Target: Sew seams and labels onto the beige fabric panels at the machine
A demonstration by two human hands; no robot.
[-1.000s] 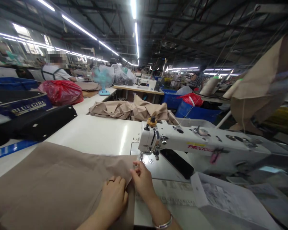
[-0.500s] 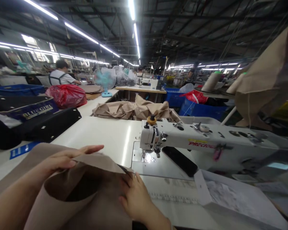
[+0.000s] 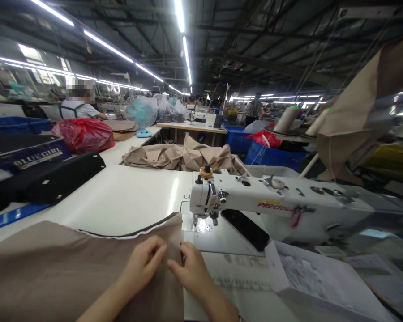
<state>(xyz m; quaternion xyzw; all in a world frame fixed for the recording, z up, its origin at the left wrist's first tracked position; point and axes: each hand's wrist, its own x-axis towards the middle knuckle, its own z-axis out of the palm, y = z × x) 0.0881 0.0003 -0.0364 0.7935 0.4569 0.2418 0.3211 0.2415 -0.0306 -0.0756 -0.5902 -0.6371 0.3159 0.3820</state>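
Note:
A large tan fabric piece (image 3: 63, 268) lies flat across the white sewing table (image 3: 121, 197), with a thin dark line along its far edge. My left hand (image 3: 143, 264) and my right hand (image 3: 192, 271) sit close together at its right edge, and both pinch the cloth between fingers and thumb. Just beyond them stands the white industrial sewing machine head (image 3: 204, 197), its lit needle plate (image 3: 201, 226) a short way from the fabric. The needle area shows no cloth under it.
A black phone (image 3: 245, 229) lies beside the machine. A white box of papers (image 3: 309, 279) sits at the right. Tan fabric is heaped (image 3: 181, 157) beyond the table, and more hangs at the right (image 3: 349, 116). A co-worker (image 3: 77, 103) sits at the far left, past a red bag (image 3: 82, 135).
The fold my left hand held raised has been laid flat. My left hand has come down and moved right, next to my right hand, and both now pinch the fabric edge.

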